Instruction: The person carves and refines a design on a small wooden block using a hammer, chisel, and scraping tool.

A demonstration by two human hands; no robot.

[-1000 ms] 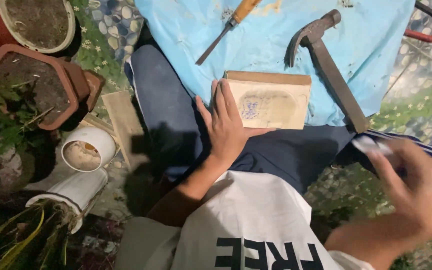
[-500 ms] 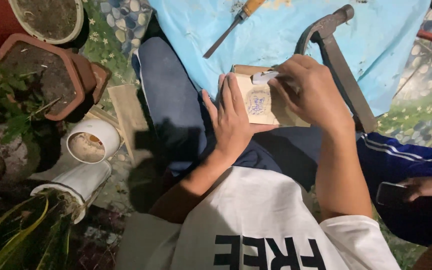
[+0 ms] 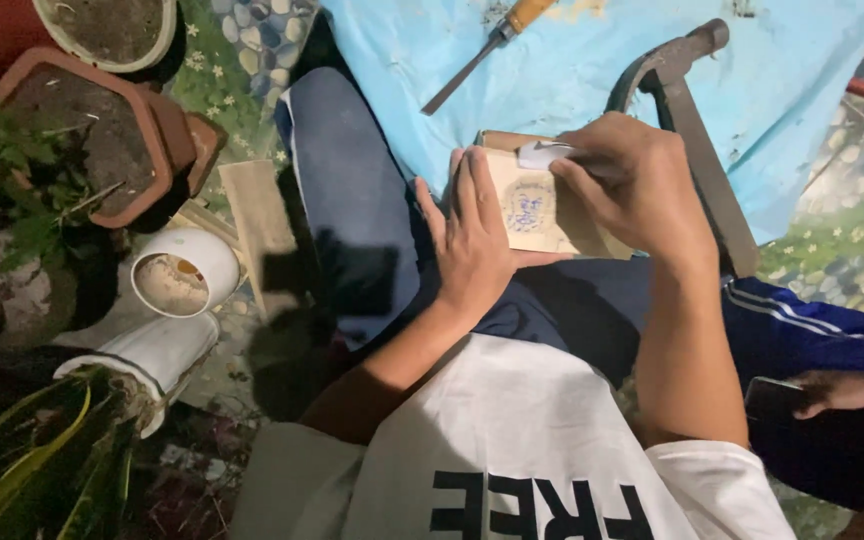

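Note:
A small pale wooden block (image 3: 542, 215) with a blue drawn mark on its top rests on my lap. My left hand (image 3: 472, 240) lies flat against its left side and holds it steady. My right hand (image 3: 632, 180) is over the block's upper right part, fingers closed on a small light-coloured tool (image 3: 544, 153) whose tip touches the block's top edge. How much of the tool lies inside the hand is hidden.
A hammer (image 3: 687, 120) and a wooden-handled chisel (image 3: 492, 40) lie on a blue cloth (image 3: 592, 70) ahead. Plant pots (image 3: 102, 130), white pipe pieces (image 3: 177, 275) and a wood strip (image 3: 262, 230) stand at the left. Another person's hand (image 3: 842, 390) holds a phone at the right.
My right hand came in from the far right with the small tool and settled onto the block. The left hand has stayed on the block.

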